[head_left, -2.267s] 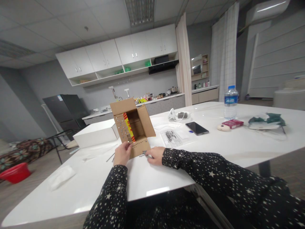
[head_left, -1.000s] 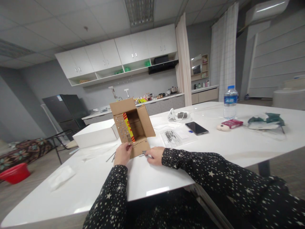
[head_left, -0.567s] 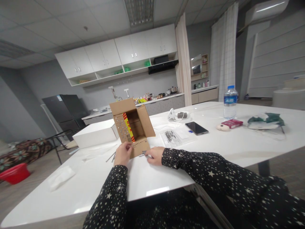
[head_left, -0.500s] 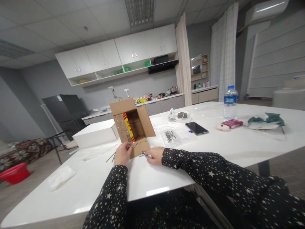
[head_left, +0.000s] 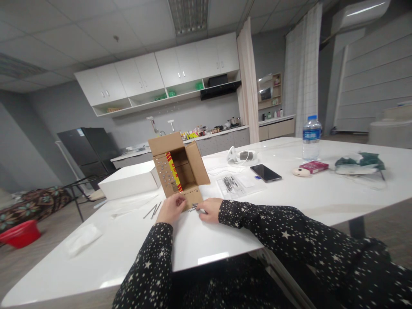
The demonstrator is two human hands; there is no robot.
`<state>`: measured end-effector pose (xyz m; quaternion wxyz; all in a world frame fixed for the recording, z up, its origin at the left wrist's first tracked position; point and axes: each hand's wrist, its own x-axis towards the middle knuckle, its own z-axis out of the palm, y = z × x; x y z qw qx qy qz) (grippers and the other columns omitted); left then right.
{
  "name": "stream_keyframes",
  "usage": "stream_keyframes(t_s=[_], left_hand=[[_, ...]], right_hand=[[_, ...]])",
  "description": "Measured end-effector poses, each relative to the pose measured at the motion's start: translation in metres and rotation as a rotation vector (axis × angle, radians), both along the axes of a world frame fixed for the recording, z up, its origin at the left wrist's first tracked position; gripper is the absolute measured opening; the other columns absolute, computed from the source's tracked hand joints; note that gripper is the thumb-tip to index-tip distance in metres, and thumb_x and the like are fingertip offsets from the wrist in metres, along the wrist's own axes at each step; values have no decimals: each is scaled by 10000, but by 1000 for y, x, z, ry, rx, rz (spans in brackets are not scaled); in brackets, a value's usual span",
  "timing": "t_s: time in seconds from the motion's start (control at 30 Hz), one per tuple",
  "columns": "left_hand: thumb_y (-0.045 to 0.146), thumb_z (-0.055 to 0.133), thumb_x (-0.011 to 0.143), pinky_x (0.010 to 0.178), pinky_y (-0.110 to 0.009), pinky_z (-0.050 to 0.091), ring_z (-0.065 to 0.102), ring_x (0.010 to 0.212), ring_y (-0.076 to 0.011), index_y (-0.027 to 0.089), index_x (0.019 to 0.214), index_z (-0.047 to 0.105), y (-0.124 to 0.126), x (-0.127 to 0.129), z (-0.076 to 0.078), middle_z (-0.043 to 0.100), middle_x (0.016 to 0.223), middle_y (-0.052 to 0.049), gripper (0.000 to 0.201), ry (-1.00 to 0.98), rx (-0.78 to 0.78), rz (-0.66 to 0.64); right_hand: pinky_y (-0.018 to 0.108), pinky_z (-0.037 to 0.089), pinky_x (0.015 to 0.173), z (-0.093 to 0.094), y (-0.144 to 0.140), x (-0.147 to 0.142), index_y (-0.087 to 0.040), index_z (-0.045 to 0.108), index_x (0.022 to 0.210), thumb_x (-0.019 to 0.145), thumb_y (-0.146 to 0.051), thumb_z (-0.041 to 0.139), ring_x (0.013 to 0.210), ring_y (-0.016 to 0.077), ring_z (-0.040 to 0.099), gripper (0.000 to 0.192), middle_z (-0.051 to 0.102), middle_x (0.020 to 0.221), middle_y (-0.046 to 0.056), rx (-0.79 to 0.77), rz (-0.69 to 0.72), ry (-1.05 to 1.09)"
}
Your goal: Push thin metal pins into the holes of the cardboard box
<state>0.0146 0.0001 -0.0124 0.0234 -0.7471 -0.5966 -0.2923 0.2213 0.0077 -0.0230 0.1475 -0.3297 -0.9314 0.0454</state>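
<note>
An opened cardboard box [head_left: 201,165] stands on the white table, with a yellow-and-red strip along its left opening edge. Round metal heads dot its left flap, and a row of small dark holes or heads runs along its front flap [head_left: 193,197]. My left hand [head_left: 171,209] is at that flap's left side, fingers curled together; what they may hold is hidden. A small bunch of metal screws or nails [head_left: 193,207] lies by the flap's front edge. My right hand [head_left: 210,210] rests on the table with its curled fingertips on that bunch.
Two or so longer metal screws or nails [head_left: 152,210] lie left of my left hand. A clear plastic case [head_left: 238,185] with dark metal pieces, a phone [head_left: 265,173], a water bottle [head_left: 311,139], a white box [head_left: 128,180] and a crumpled tissue [head_left: 84,238] are on the table.
My left hand has shifted slightly right and down along the front flap, uncovering more of the long screws or nails at its left. My right hand stays in place.
</note>
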Motion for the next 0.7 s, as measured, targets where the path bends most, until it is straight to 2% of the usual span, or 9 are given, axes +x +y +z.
stream_keyframes(t_s=[0.17, 0.7], left_hand=[[357, 525, 760, 610, -246, 406, 562, 642, -135, 180, 751, 670, -2, 8, -1, 663, 712, -21, 229, 29, -76, -107], [326, 526, 739, 598, -235, 404, 558, 645, -134, 180, 738, 672, -2, 10, -5, 657, 706, -20, 207, 67, -140, -197]], right_hand=[[289, 438, 660, 2, -2, 0, -237, 632, 1054, 773, -328, 438, 810, 222, 637, 353, 696, 891, 62, -2, -12, -5], [290, 439, 667, -1, 0, 0, -240, 625, 1054, 774, -325, 437, 836, 225, 633, 348, 693, 917, 62, 2, -3, 5]])
